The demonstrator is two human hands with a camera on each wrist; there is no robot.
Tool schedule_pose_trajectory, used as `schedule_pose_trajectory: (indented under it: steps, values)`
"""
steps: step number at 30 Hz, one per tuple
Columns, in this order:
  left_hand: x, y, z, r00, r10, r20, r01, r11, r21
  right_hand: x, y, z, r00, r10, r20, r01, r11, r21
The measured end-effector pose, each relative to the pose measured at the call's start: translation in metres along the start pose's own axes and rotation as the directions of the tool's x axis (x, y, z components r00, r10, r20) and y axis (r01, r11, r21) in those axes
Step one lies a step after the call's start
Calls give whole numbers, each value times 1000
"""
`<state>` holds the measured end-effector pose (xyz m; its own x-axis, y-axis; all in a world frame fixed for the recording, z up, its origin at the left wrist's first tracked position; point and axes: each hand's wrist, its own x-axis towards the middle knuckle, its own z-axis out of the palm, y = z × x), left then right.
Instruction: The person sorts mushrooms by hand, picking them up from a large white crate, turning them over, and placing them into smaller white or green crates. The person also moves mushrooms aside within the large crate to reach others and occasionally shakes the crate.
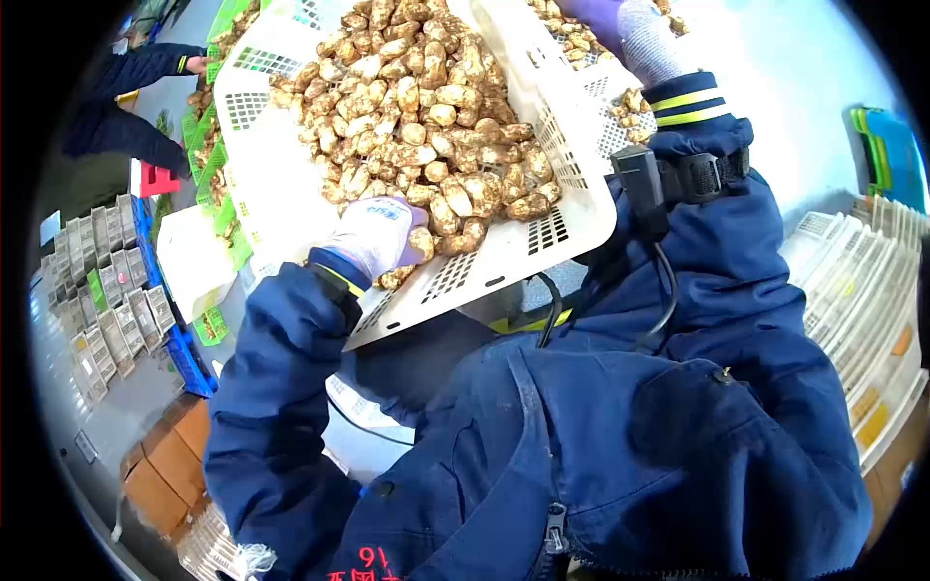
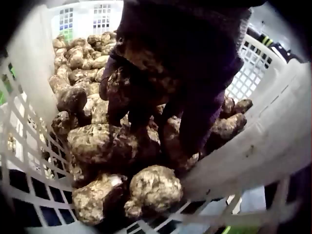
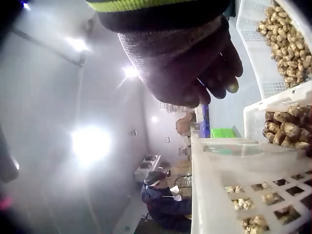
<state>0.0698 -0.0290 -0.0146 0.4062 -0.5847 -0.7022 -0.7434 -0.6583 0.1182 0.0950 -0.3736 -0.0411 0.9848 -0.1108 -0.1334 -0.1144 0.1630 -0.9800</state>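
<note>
Brown knobbly tubers (image 1: 417,126) (image 2: 97,141) are heaped in a white perforated basket (image 1: 426,302) (image 2: 253,151) before the person. At the basket's near left corner, the gloved left hand (image 1: 383,232) (image 2: 165,78) reaches into the heap, fingers bent down round tubers, partly in shadow; one tuber (image 1: 421,242) shows against its fingertips. The gloved right hand (image 1: 635,34) (image 3: 190,73) is beyond the basket's right side, above a second white basket (image 1: 601,87). Its fingers hang loosely bent with nothing visible in them in the right wrist view; the head view cuts them off.
Green baskets (image 1: 208,169) with tubers line the left, near another person's arm (image 1: 145,63). Stacked grey crates (image 1: 107,281) and cardboard boxes (image 1: 165,465) stand lower left. White crates (image 1: 852,310) are stacked at right. Another person (image 3: 163,202) appears in the right wrist view.
</note>
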Motion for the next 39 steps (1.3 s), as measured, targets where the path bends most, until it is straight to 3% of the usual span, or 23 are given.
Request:
schedule_pose_trajectory:
  steps: [4,7,9,10,11,12,14,15,17,18,19,21,22,23,25,27,29,31,33,35,36,37,39]
  values:
    - [15,6,-5,977,-14,211,-11,993,121,-1,-8,5,1000,-14,-6,13,997,-81]
    - [-2,-11,2,993,-21,-112,-15,952,-305,-5,-8,5,1000,4,-28,-5,998,-57]
    - [-20,-9,-33,951,-308,-14,221,712,-666,-6,-8,3,999,-18,-39,15,997,-73]
    - [-30,-19,-37,954,-291,-72,97,528,-844,-7,-14,4,999,-20,-40,17,996,-85]
    - [-38,-26,-41,952,-278,-129,-41,300,-953,-8,-15,6,991,-117,-71,87,940,-330]
    - [-38,-27,-42,934,-270,-233,-132,344,-930,-10,-15,7,995,-84,-60,66,965,-252]
    - [-34,-22,-49,909,-274,-315,-287,137,-948,-15,-22,4,998,1,-65,-14,979,-206]
    - [-29,-17,-52,895,-276,-349,-359,18,-933,-22,-29,8,991,-65,-114,39,976,-216]
    - [-11,-20,-82,901,-149,-406,-416,-36,-909,-16,-17,-5,970,-151,-190,96,958,-270]
    - [-2,-17,-101,872,-114,-476,-480,-8,-877,-16,-17,-11,961,-149,-231,114,981,-158]
    - [11,-12,-119,805,-97,-585,-584,41,-811,-15,-18,-16,952,-144,-269,137,990,-43]
    - [44,-3,-150,579,-90,-810,-802,119,-586,-21,-28,-24,890,-213,-403,188,977,-101]
    - [60,7,-161,506,-128,-853,-854,64,-517,-13,-22,-30,877,-194,-439,218,976,4]
    - [71,24,-170,557,-258,-789,-830,-152,-536,-6,-17,-33,864,-168,-475,248,962,111]
    - [82,2,-158,499,-367,-785,-765,238,-598,-3,-7,-49,869,-205,-451,212,977,-35]
    - [41,6,-143,568,-247,-785,-588,546,-597,0,-10,-43,827,-266,-495,188,961,-203]
    - [15,-10,-121,787,-373,-491,-334,411,-848,5,2,-50,893,-296,-338,280,955,-94]
    - [-2,-29,-67,883,-320,-344,-65,642,-764,-8,-17,-33,929,-228,-293,222,974,-54]
    - [-21,-13,-37,984,-174,-36,105,734,-671,-15,-27,-20,943,-159,-293,173,985,22]
    - [-18,-3,-6,994,-110,6,103,916,-388,-15,-27,-15,951,-153,-267,172,984,48]
    - [-18,3,-3,983,-151,-103,119,956,-268,-15,-28,-14,929,-231,-289,193,969,-155]
    - [-3,-10,15,965,-169,-198,79,915,-395,-18,-29,-11,933,-203,-298,155,972,-179]
    - [11,-1,-4,983,-186,1,158,833,-530,-22,-41,1,939,-152,-310,83,971,-223]
